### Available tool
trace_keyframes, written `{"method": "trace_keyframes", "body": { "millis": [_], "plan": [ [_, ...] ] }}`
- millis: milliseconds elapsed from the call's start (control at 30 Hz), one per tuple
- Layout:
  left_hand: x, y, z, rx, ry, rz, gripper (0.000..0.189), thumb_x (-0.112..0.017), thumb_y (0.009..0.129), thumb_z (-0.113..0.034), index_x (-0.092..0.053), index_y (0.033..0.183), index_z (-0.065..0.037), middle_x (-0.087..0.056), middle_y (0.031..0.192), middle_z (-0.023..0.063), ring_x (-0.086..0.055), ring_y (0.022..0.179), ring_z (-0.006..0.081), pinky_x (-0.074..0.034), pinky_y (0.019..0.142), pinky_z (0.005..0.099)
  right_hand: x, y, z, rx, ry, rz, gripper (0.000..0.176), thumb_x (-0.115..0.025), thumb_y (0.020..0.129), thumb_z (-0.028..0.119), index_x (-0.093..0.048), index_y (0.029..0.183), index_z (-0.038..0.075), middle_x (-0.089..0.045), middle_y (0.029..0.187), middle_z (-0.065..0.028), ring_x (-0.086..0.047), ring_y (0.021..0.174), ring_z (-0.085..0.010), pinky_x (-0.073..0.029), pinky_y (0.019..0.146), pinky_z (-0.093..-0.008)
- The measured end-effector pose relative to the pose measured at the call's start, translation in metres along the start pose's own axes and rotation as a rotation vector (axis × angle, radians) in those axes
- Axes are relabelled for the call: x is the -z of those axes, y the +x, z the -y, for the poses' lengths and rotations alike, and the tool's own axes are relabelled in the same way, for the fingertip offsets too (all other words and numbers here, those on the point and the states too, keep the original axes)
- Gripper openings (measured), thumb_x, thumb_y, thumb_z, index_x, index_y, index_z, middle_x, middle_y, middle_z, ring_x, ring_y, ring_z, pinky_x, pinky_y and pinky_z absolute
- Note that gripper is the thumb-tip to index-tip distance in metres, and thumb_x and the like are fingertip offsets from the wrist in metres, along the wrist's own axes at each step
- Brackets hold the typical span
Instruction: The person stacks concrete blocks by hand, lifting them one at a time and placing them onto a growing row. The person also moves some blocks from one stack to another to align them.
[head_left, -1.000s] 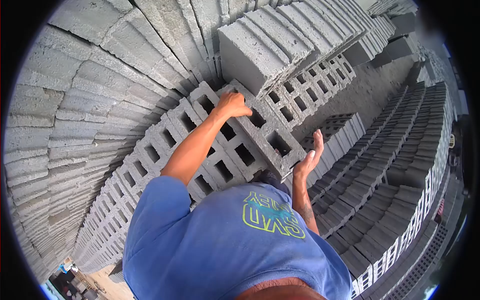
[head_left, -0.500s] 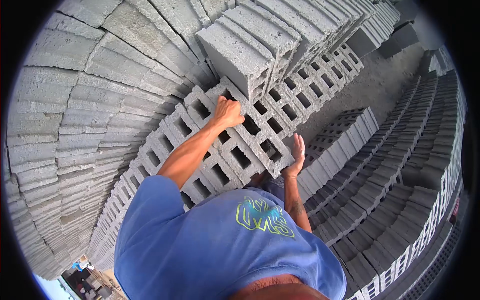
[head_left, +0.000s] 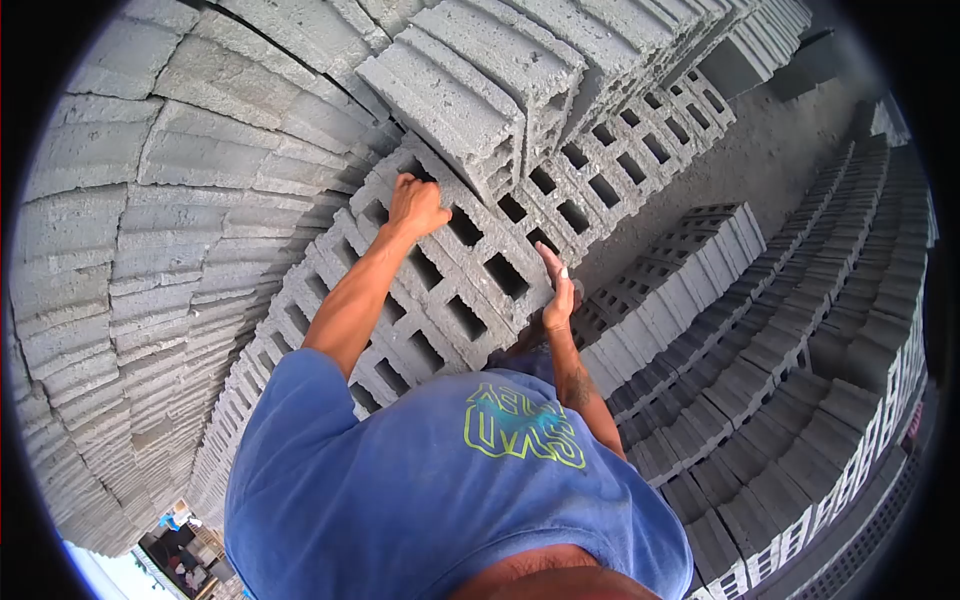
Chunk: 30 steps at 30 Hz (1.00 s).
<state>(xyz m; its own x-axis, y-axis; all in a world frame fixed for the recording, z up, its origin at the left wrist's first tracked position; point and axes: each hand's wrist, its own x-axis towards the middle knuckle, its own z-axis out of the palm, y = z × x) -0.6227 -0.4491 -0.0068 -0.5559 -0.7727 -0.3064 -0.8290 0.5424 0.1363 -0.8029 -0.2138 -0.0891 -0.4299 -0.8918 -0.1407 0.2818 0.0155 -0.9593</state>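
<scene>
A grey concrete block (head_left: 482,243) with rectangular holes lies on a long row of similar blocks in front of me. My left hand (head_left: 416,208) grips its far-left end, with the fingers curled into a hole and the thumb over the top. My right hand (head_left: 558,292) is at the block's right end, fingers extended and palm against the end face. Just beyond, stacked blocks (head_left: 450,100) stand on the same row, their lower edge close to the held block.
A tall wall of stacked blocks (head_left: 170,240) rises on the left. On the right is a lower block stack (head_left: 670,275), with long curved rows of blocks (head_left: 760,370) past it. Bare ground (head_left: 770,150) shows between the rows at the upper right.
Both hands have shifted left in the view along with the held block. The stacked blocks beyond also appear further left and larger.
</scene>
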Motion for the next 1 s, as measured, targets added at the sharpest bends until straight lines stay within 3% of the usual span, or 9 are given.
{"method": "trace_keyframes", "body": {
  "millis": [100, 167, 233, 367, 467, 600, 633, 700, 1000],
  "plan": [
    [0.001, -0.009, 0.000, 0.021, 0.001, 0.023, 0.035, -0.073, 0.072, -0.030, -0.069, 0.085, 0.002, -0.069, 0.084, 0.0214, -0.064, 0.093, 0.0321, -0.036, 0.101, 0.0424, 0.012, 0.002, -0.003, 0.000, -0.116, 0.155, 0.062, -0.027, 0.100, 0.046, -0.051, 0.133, -0.001, -0.051, 0.138, -0.0152, -0.041, 0.133, -0.0272, -0.024, 0.113, -0.0389],
    [-0.010, -0.021, 0.003, -0.123, 0.011, -0.269, 0.044, -0.071, 0.077, -0.032, -0.066, 0.101, 0.005, -0.065, 0.105, 0.0239, -0.055, 0.113, 0.0338, -0.032, 0.106, 0.0441, 0.021, 0.002, 0.020, -0.057, -0.358, 0.215, 0.052, -0.037, 0.100, 0.039, -0.048, 0.136, 0.004, -0.047, 0.140, -0.0184, -0.040, 0.134, -0.0307, -0.026, 0.113, -0.0411],
    [-0.006, -0.050, -0.004, -0.084, -0.099, -0.433, 0.048, -0.069, 0.080, -0.033, -0.062, 0.111, 0.004, -0.058, 0.118, 0.0248, -0.048, 0.121, 0.0355, -0.030, 0.108, 0.0457, 0.016, 0.012, 0.054, 0.195, -0.674, 0.165, 0.047, -0.049, 0.096, 0.031, -0.049, 0.134, 0.004, -0.049, 0.138, -0.0181, -0.041, 0.132, -0.0329, -0.027, 0.112, -0.0422],
    [-0.047, -0.137, -0.015, 0.240, -0.235, -0.618, 0.058, -0.062, 0.087, -0.035, -0.049, 0.134, -0.004, -0.037, 0.142, 0.0247, -0.033, 0.134, 0.0393, -0.025, 0.111, 0.0502, -0.062, 0.076, 0.179, 0.777, -0.617, 0.231, 0.039, -0.060, 0.089, 0.019, -0.056, 0.124, 0.003, -0.057, 0.128, -0.0152, -0.049, 0.124, -0.0334, -0.036, 0.105, -0.0432],
    [-0.085, -0.179, -0.024, 0.378, -0.147, -0.651, 0.056, -0.057, 0.090, -0.035, -0.045, 0.138, -0.009, -0.035, 0.144, 0.0233, -0.030, 0.136, 0.0390, -0.022, 0.112, 0.0527, -0.148, 0.127, 0.243, 1.031, -0.680, 0.421, 0.046, -0.061, 0.089, 0.033, -0.057, 0.122, 0.001, -0.058, 0.127, -0.0170, -0.050, 0.122, -0.0339, -0.037, 0.104, -0.0431],
    [-0.080, -0.190, -0.039, 0.452, -0.146, -0.671, 0.053, -0.055, 0.091, -0.035, -0.046, 0.137, -0.009, -0.037, 0.144, 0.0208, -0.030, 0.137, 0.0374, -0.020, 0.113, 0.0520, -0.236, 0.239, 0.213, 1.207, -1.032, 0.448, 0.064, -0.049, 0.091, 0.053, -0.058, 0.121, -0.003, -0.056, 0.130, -0.0193, -0.049, 0.124, -0.0329, -0.034, 0.106, -0.0470],
    [-0.079, -0.191, -0.039, 0.482, -0.150, -0.673, 0.053, -0.055, 0.091, -0.035, -0.046, 0.137, -0.009, -0.037, 0.144, 0.0208, -0.030, 0.137, 0.0374, -0.020, 0.113, 0.0520, -0.244, 0.260, 0.203, 1.191, -1.138, 0.495, 0.067, -0.045, 0.091, 0.057, -0.059, 0.121, -0.002, -0.058, 0.126, -0.0215, -0.051, 0.122, -0.0332, -0.034, 0.106, -0.0484],
    [-0.076, -0.191, -0.039, 0.472, -0.193, -0.712, 0.050, -0.055, 0.091, -0.035, -0.049, 0.133, -0.007, -0.039, 0.143, 0.0201, -0.032, 0.135, 0.0373, -0.022, 0.112, 0.0515, -0.253, 0.263, 0.217, 0.757, -1.598, 0.709, 0.068, -0.042, 0.092, 0.058, -0.058, 0.121, -0.001, -0.062, 0.117, -0.0244, -0.055, 0.118, -0.0339, -0.032, 0.107, -0.0476],
    [-0.080, -0.188, -0.036, 0.499, -0.202, -0.773, 0.049, -0.059, 0.089, -0.034, -0.052, 0.129, -0.006, -0.041, 0.141, 0.0190, -0.036, 0.132, 0.0374, -0.027, 0.109, 0.0488, -0.211, 0.227, 0.216, 0.972, -1.273, 0.518, 0.051, -0.045, 0.092, 0.048, -0.063, 0.105, 0.001, -0.068, 0.100, -0.0205, -0.060, 0.104, -0.0317, -0.031, 0.104, -0.0448]
  ]
}}
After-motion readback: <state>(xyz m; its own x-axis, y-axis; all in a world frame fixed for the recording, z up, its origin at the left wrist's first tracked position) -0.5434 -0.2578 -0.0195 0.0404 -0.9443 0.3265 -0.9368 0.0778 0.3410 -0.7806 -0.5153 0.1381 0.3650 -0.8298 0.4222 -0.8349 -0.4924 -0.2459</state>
